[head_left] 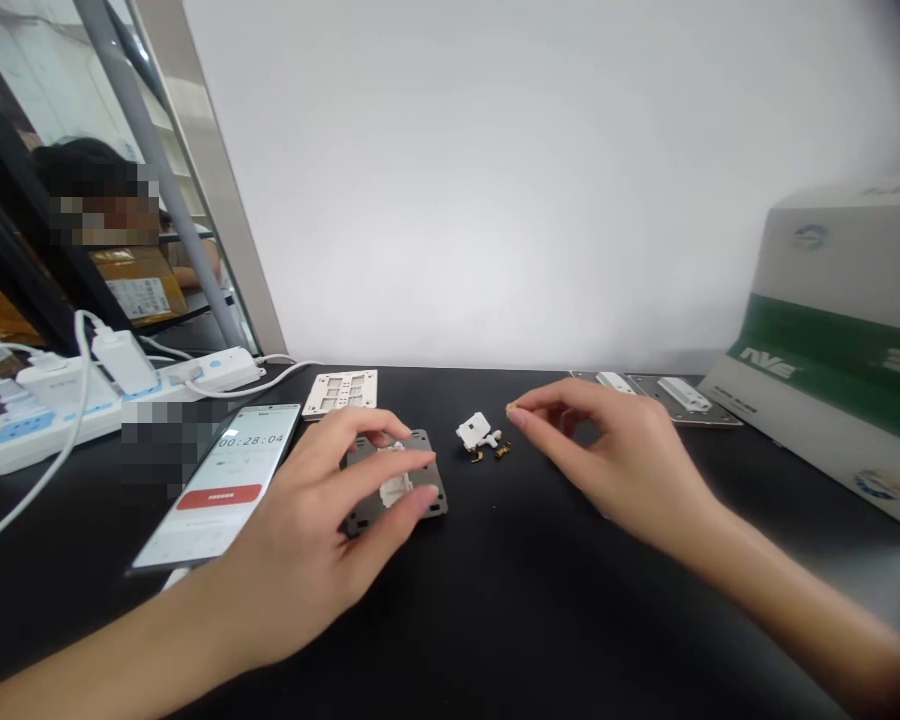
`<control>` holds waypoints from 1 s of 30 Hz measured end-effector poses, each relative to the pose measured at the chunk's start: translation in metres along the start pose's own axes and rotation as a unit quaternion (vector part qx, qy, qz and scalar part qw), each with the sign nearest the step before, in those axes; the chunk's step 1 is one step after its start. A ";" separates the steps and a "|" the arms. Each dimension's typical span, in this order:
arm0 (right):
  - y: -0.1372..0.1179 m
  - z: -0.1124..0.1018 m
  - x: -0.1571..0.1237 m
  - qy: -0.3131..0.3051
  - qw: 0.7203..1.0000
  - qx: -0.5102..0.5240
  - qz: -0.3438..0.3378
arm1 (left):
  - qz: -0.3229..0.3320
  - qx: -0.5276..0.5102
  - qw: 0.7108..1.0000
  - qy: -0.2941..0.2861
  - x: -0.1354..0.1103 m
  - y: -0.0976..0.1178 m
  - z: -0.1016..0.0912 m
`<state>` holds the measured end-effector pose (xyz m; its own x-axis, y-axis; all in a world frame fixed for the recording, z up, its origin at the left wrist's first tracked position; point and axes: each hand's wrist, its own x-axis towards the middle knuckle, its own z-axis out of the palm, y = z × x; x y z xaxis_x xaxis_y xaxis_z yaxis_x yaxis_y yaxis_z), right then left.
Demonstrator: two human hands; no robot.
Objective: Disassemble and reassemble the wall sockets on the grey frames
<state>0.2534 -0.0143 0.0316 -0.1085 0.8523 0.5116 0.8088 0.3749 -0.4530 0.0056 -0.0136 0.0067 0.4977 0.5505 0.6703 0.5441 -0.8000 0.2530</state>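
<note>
My left hand (pixel 307 530) curves over a dark grey metal plate (pixel 361 518), its fingers closed around a white plastic part (pixel 394 488) lying on the plate. To the right, my right hand (pixel 615 450) pinches a tiny brass-coloured part (pixel 509 406) between thumb and forefinger. Just below those fingertips, a white plastic piece (pixel 473 431) lies on the black table beside small brass-and-white components (pixel 489 449). Much of the plate is hidden under my left hand.
A phone (pixel 217 485) showing a timer lies left of my left hand, behind it a white power strip (pixel 67 420) with chargers and cables. A cream perforated plate (pixel 340 393), a metal plate holding white parts (pixel 667 402) and a large green-and-white box (pixel 832 340) stand farther back.
</note>
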 end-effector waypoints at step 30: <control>0.043 0.006 0.004 -0.084 0.984 -0.148 -0.044 | 0.075 0.096 0.966 -0.229 0.073 -0.003 0.053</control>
<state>0.2841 0.0076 0.0104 -0.2607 0.8788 0.3997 0.9219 0.3495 -0.1670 0.0764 0.0412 0.0180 0.8032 0.5153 0.2990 0.5363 -0.8439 0.0138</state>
